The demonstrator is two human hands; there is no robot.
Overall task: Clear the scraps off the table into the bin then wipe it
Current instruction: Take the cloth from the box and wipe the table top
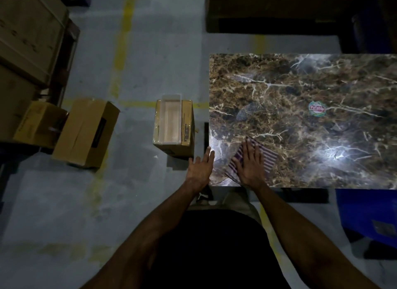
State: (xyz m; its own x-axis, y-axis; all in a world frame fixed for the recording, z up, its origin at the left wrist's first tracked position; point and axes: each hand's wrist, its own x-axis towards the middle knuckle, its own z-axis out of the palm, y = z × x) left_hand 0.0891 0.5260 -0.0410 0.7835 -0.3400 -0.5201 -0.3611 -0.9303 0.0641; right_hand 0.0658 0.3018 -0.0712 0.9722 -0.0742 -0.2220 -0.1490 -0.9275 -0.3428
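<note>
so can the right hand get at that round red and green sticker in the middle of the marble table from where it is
Probably yes. The right hand lies flat on the striped cloth at the near left corner, and the marble table between it and the round red and green sticker is bare, though it needs a long stretch.

My hands at the near left corner of the table

My right hand (250,164) lies flat on a cloth (267,159) on the table (300,84), fingers pointing away from me. My left hand (200,167) is just left of it, off the table's edge, fingertips touching that edge. Past my left fingers, on the floor beside the table, an open tray (171,121) sits on a box (186,127). Farther left lie two more boxes (86,131). Well beyond my right fingers, a sticker (316,109) sits on the table.
</note>
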